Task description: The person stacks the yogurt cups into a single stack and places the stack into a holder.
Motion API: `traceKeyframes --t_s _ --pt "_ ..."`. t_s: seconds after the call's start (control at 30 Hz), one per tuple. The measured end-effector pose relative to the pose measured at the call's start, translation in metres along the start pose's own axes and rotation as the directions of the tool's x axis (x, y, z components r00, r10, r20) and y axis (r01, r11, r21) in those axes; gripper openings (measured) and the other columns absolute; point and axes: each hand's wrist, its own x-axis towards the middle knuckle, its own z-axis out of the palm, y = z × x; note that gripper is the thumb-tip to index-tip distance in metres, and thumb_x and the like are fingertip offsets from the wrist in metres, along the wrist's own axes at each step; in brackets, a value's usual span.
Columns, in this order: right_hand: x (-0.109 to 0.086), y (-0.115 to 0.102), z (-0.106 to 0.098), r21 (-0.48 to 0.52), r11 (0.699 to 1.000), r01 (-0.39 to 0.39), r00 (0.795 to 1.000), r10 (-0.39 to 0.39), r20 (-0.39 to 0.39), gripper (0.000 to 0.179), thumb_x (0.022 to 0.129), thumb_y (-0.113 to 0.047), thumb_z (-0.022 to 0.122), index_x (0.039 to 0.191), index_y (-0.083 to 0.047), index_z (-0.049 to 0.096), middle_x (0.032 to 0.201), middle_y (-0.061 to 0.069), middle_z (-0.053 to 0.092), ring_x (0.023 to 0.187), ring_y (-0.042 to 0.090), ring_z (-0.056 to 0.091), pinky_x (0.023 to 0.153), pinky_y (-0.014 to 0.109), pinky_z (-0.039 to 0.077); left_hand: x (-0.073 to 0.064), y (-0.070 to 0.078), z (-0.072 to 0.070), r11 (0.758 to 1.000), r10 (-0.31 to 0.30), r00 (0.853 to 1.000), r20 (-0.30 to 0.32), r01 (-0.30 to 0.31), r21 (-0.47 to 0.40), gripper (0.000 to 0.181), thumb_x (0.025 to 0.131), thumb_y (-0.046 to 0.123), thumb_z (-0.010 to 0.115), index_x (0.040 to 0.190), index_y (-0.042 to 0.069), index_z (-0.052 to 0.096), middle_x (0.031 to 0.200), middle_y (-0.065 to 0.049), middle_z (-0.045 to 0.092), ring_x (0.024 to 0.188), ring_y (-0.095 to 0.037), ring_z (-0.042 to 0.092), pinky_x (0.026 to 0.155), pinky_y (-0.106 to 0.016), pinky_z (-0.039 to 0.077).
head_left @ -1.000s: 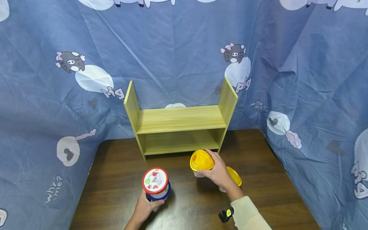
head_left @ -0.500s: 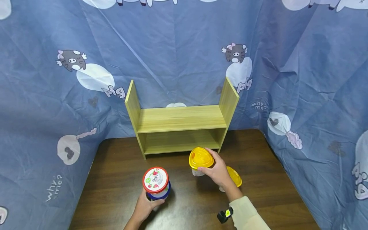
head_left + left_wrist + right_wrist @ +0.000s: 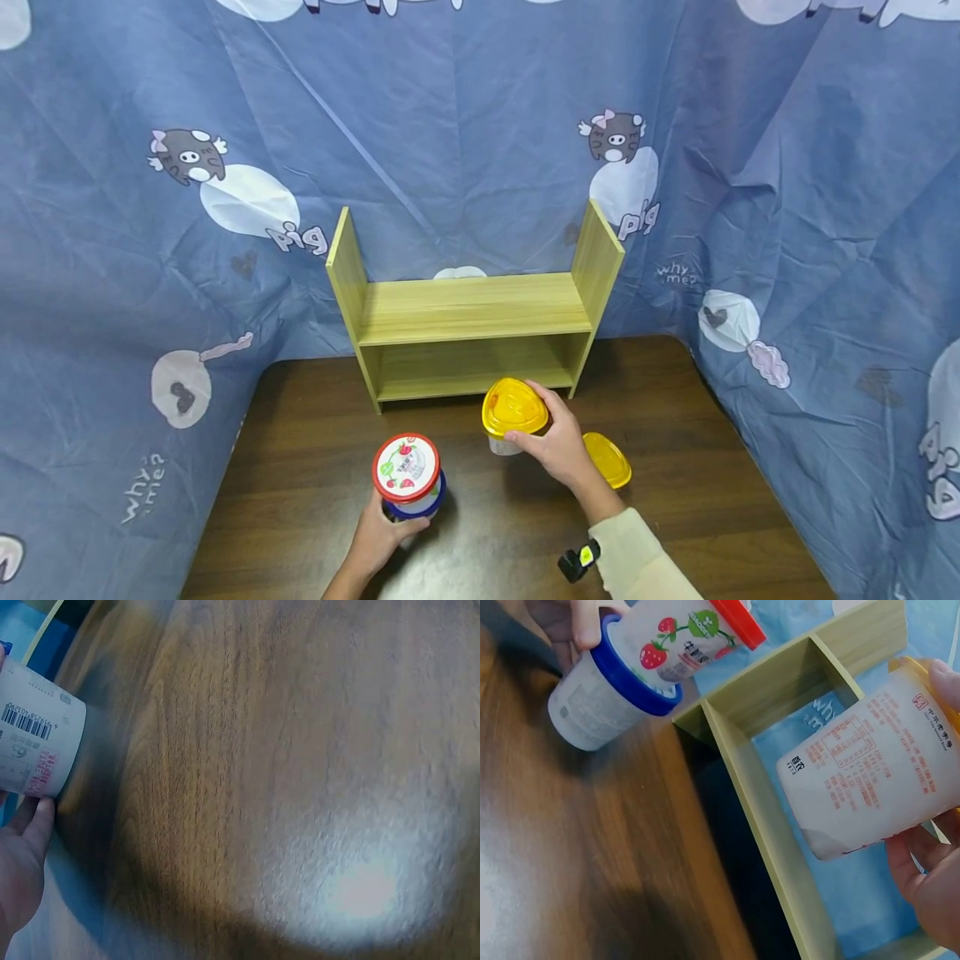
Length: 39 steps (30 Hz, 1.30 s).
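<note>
My left hand (image 3: 373, 537) grips a white tub with a blue lid (image 3: 589, 705). Stacked on that lid is a strawberry-printed tub with a red lid (image 3: 406, 468). In the left wrist view, the lower tub (image 3: 34, 724) shows a barcode, with fingers under its side. My right hand (image 3: 558, 442) holds a white tub with a rounded-triangular yellow lid (image 3: 513, 407) near its top, thumb and fingers on opposite sides; it hangs above the table. A second yellow-lidded tub (image 3: 608, 460) stands on the table beside my right forearm, which partly hides it.
A pale wooden two-tier shelf (image 3: 474, 310) with raised side panels stands at the back of the brown table (image 3: 300, 450). Behind and beside it hangs a blue pig-print cloth (image 3: 465, 150). A black band device (image 3: 577, 561) sits at the right wrist.
My right hand has moved slightly left and away from me with the yellow-lidded tub, showing more of the second one. My left hand and its stacked tubs stay nearly still.
</note>
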Motion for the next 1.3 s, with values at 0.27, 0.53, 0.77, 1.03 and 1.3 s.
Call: traceKeyframes --t_s 0.27,0.53,0.77,1.03,1.3 --pt "0.001 -0.002 0.013 -0.003 0.999 0.037 0.999 -0.037 0.002 0.084 0.074 -0.01 0.09 0.147 -0.006 0.048 0.141 0.014 0.054 0.121 0.031 0.055 0.1 0.047 0.046 0.002 0.004 -0.004 1.0 0.029 0.999 0.019 -0.029 -0.001 0.093 0.062 0.006 0.095 0.141 0.001 0.046 0.13 -0.02 0.061 0.12 -0.038 0.058 0.104 -0.054 0.041" --pt "0.005 -0.015 0.02 -0.028 0.997 0.068 0.998 -0.068 0.001 0.083 0.074 -0.021 0.092 0.146 -0.011 0.051 0.139 0.01 0.057 0.12 0.029 0.056 0.101 0.051 0.046 0.007 0.004 0.002 0.999 0.026 0.999 0.037 -0.027 0.029 0.092 0.063 0.011 0.096 0.14 0.002 0.047 0.129 -0.017 0.063 0.118 -0.033 0.059 0.103 -0.05 0.043" --pt "0.007 -0.028 0.028 -0.001 0.996 0.086 0.996 -0.086 0.019 0.083 0.073 -0.018 0.092 0.145 -0.01 0.052 0.137 0.01 0.057 0.118 0.028 0.056 0.099 0.05 0.047 0.009 0.004 0.007 1.0 0.024 0.998 0.057 -0.025 0.012 0.093 0.063 0.011 0.096 0.141 0.0 0.045 0.13 -0.019 0.062 0.12 -0.037 0.058 0.104 -0.056 0.042" --pt "0.013 -0.039 0.038 0.012 0.994 0.104 0.994 -0.105 0.035 0.083 0.074 -0.022 0.091 0.146 -0.013 0.051 0.138 0.008 0.056 0.116 0.025 0.058 0.097 0.046 0.05 0.011 0.009 0.014 0.999 0.031 0.996 0.085 -0.029 -0.019 0.095 0.062 0.009 0.096 0.142 0.003 0.046 0.128 -0.016 0.064 0.117 -0.034 0.06 0.104 -0.054 0.041" --pt "0.017 -0.049 0.045 0.0 0.987 0.159 0.984 -0.159 0.078 0.083 0.075 -0.023 0.091 0.146 -0.012 0.051 0.134 0.006 0.058 0.114 0.023 0.059 0.096 0.043 0.051 0.016 0.01 0.018 1.0 0.027 0.992 0.119 -0.025 -0.017 0.096 0.063 0.013 0.096 0.144 0.006 0.044 0.129 -0.013 0.063 0.118 -0.031 0.059 0.103 -0.053 0.042"
